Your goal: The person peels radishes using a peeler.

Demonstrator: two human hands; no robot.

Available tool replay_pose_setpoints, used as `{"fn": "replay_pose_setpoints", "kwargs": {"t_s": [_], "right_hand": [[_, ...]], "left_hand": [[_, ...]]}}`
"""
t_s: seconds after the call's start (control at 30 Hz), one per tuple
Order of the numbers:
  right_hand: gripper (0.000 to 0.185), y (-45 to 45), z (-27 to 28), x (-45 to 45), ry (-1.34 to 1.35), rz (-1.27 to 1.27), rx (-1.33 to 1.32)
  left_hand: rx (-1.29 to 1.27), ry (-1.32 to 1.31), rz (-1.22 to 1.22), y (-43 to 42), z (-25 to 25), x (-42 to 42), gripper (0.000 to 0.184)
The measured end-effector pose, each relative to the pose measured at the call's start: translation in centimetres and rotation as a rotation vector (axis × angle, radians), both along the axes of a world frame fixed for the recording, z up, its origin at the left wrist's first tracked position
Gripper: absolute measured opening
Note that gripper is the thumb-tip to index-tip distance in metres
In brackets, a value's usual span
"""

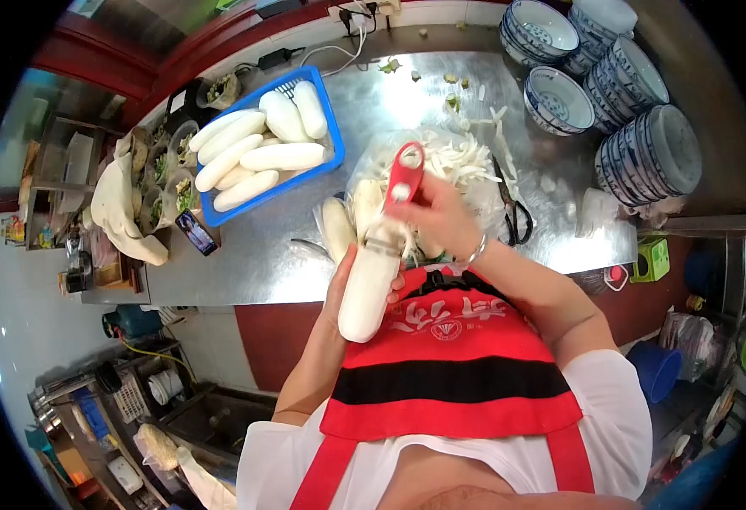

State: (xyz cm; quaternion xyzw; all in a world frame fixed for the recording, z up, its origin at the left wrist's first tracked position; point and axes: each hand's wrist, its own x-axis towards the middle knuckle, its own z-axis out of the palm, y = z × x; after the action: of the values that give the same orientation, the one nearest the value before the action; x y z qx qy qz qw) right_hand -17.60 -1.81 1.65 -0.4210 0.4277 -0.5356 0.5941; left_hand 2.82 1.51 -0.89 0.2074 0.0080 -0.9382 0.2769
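Observation:
My left hand (340,280) is wrapped round a white radish (364,297), held at a tilt in front of my red apron. A red-handled peeler (405,176) is gripped in my right hand (445,217), its blade against the upper end of the radish. Strips of peel hang by the blade. Just beyond my hands, two more radishes (337,228) lie on the metal table. Behind my right hand is a heap of white peelings (458,157) on a clear plastic bag. Black scissors (517,217) rest right of the heap.
A blue basket (337,140) at the back left holds several white radishes (283,156). Beside it stand a lit phone (196,232) and bags of greens (184,194). Stacked blue-and-white bowls (560,100) occupy the back right. Vegetable scraps (453,102) dot the steel table (245,276).

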Motion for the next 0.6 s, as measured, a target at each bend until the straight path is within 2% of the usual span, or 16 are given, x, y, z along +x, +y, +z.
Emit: {"fn": "replay_pose_setpoints", "kwargs": {"t_s": [0.1, 0.13, 0.17, 0.23, 0.37, 0.47, 0.53, 0.6], "right_hand": [[0.021, -2.6, -2.9, -2.8, -0.041, -0.163, 0.250], [0.021, -3.6, -5.1, -3.7, 0.113, -0.279, 0.149], [0.028, -4.2, -8.1, -5.3, 0.476, -0.394, -0.008], [0.033, -3.8, -8.2, -7.7, 1.059, -0.344, -0.003], [0.038, -3.4, -8.0, -8.0, 1.067, -0.333, -0.021], [0.032, -2.9, -6.0, -7.2, 0.746, -0.394, -0.053], [0.031, -2.5, -5.7, -7.2, 0.730, -0.360, -0.047], [0.030, -1.4, -6.1, -8.0, 0.749, -0.336, -0.022]], "left_hand": [[0.025, 0.076, -0.031, 0.6, -0.2, 0.4, 0.073], [0.001, 0.148, -0.043, 0.8, -0.2, 0.5, 0.075], [0.001, 0.149, -0.041, 1.0, -0.1, 0.6, 0.075], [-0.154, 0.297, -0.066, 1.0, 0.3, 0.8, 0.080], [-0.071, 0.287, 0.008, 0.2, -0.3, 1.0, 0.083], [-0.017, 0.404, -0.030, -0.5, -1.4, 0.9, 0.083], [-0.117, 0.307, -0.001, -1.0, -0.8, 1.1, 0.079], [-0.183, 0.019, 0.091, -1.2, 0.6, 1.5, 0.070]]}}
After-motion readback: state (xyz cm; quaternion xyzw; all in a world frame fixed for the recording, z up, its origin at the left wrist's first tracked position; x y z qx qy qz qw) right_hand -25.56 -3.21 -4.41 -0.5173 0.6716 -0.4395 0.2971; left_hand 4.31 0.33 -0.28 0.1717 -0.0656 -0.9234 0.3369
